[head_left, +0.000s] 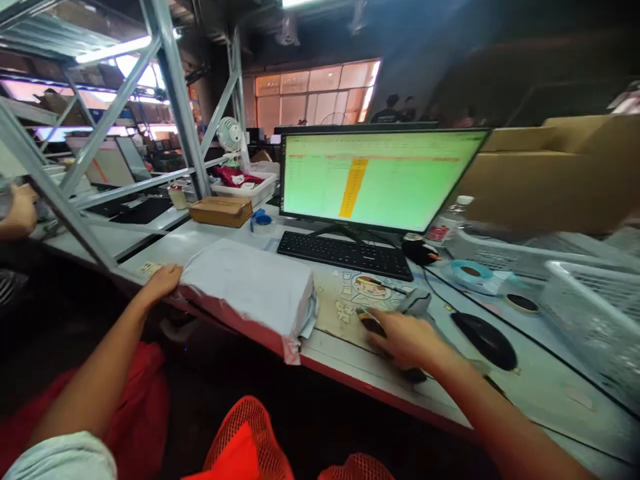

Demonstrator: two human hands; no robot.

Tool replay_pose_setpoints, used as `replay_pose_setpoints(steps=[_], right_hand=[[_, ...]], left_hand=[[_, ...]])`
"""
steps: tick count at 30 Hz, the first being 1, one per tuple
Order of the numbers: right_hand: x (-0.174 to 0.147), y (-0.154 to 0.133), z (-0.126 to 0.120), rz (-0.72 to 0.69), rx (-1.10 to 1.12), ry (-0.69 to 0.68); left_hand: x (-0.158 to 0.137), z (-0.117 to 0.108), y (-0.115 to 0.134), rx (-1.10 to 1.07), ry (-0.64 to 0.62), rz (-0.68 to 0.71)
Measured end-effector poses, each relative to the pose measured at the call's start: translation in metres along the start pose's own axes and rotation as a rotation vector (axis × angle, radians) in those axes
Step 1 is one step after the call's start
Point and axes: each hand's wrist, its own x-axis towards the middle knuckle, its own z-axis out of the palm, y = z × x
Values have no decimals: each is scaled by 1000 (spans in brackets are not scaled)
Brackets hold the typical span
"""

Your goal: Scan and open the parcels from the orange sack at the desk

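Observation:
A white plastic-wrapped package (250,283) lies at the front edge of the desk, part of it jutting over the edge. My left hand (164,281) grips its near left corner, fingers closed against the side. Over a printed cartoon mat (333,310), my right hand (403,337) is closed round a dark object (373,325); blur and the fingers hide what kind it is. Just beyond that hand rests a grey device (417,302), partly covered. A black computer mouse (484,340) sits to the right of my right wrist.
Behind the mat stand a black keyboard (345,255) and a lit monitor (375,180). White plastic baskets (595,293), tape rolls (470,272) and a bottle (453,217) crowd the right side. A small brown box (221,211) lies left, near a metal rack post (177,100). Another person's hand (21,207) shows far left.

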Motion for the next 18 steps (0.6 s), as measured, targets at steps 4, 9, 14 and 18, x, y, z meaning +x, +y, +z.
replay_pose_setpoints(steps=[4,9,14,18], right_hand=[[-39,16,48,9,95,156],[-26,-10,-26,-93,471,394],[40,-163,-155,-519,386,388],[95,-279,-192,-617,206,250]], left_hand=[[-24,17,-16,-398,-35,-33],[-32,50,-14,-714,73,-29],[-34,69,-9,-834,140,-57],[-34,70,-5,-854,176,-72]])
